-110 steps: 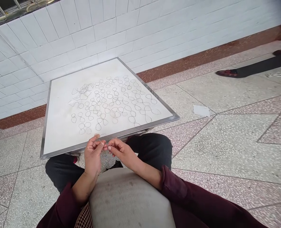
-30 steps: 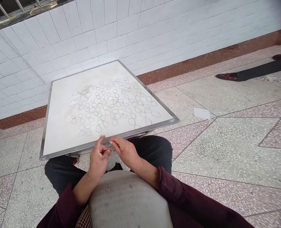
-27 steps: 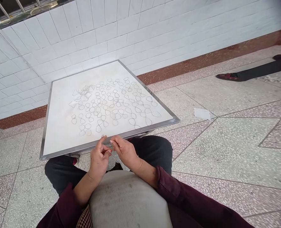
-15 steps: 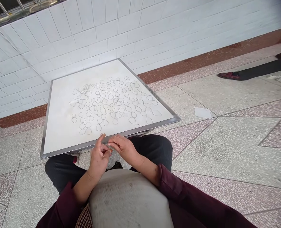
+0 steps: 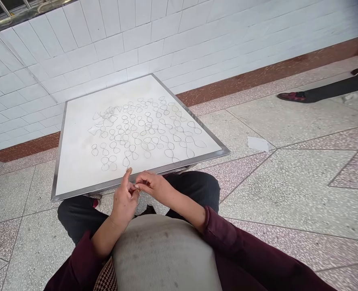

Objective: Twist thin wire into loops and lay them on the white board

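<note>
Left hand [image 5: 125, 198] and right hand [image 5: 151, 186] meet fingertip to fingertip just off the near edge of the white table [image 5: 76, 173], above the lap. Both pinch at 1 small thing between them, probably a thin wire piece [image 5: 134, 186], but it is too small to make out clearly. Left index finger sticks up, other fingers curl in; right fingers curl over the pinch point. Neither hand touches the table.

On the tabletop, from the middle to its right side, lie many thin wire loops [image 5: 145, 131], mostly figure-8 shapes, spread in loose rows. At the far left of that spread sits a tangled wire bunch [image 5: 106, 117]. A steel rim runs round the table.

Risks, as a judgement: the piece is held over the gap between the table edge and the knees, so a slipped pinch likely drops it onto the speckled floor [image 5: 288, 182], where thin wire would be hard to spot. Loops lie close and some overlap, so a sleeve or hand sweep could snag and drag several. The near row sits close to the rim and could get nudged off.

Far right, another person's shoe [image 5: 289, 96] and leg; a paper scrap [image 5: 257, 143] lies on the floor.
</note>
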A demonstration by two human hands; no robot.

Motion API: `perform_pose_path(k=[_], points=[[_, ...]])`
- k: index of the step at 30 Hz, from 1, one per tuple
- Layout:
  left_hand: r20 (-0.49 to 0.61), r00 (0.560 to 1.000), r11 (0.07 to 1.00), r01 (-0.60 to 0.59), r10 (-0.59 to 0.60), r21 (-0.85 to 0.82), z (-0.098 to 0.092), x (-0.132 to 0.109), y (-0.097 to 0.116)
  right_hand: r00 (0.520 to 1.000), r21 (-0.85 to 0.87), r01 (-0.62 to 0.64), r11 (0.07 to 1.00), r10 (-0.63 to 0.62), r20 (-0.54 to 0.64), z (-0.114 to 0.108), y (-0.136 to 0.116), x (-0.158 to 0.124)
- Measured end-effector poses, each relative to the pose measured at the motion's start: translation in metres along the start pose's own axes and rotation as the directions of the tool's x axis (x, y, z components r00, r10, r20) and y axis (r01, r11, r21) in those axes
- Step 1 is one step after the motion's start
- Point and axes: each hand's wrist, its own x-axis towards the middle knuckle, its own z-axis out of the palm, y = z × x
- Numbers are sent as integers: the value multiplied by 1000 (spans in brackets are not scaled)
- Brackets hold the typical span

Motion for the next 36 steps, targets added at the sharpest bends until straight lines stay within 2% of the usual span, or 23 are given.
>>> perform_pose_path(k=[5, 11, 14, 16, 18, 20, 23, 26, 31, 36], points=[[-23, 1000, 998, -20, 21, 63, -2, -1, 8, 1000, -138, -5, 990, 8, 17, 6, -5, -1], [28, 999, 999, 36, -36, 14, 1, 1, 0, 980, -263, 191, 946, -198, 0, 9, -6, -1], [64, 990, 982, 134, -126, -135, 2, 4, -1, 980, -149, 189, 971, -195, -27, 9, -2, 0], [101, 980, 952, 193, -173, -240, 2, 6, 0, 995, 50, 88, 995, -86, -45, 10, 2, 1], [135, 971, 925, 231, -198, -302, 2, 6, 3, 1000, 267, -16, 964, 20, -12, 11, 6, 2], [156, 963, 903, 260, -218, -342, 3, 6, 5, 998, 380, -68, 922, 62, 27, 10, 9, 3], [139, 960, 861, 280, -244, -425, 2, 6, 7, 996, 379, -85, 922, 91, 1, 5, 9, 3], [61, 963, 816, 255, -263, -518, 1, 6, 11, 990, 380, -81, 922, 119, -80, 3, 6, -2], [-112, 946, 759, 170, -305, -628, -1, 5, 14, 984, 401, -100, 910, 150, -95, 22, -2, -15], [-123, 943, 726, 150, -308, -671, -1, 4, 11, 985, 503, -44, 863, 122, -124, 35, -5, -18]])
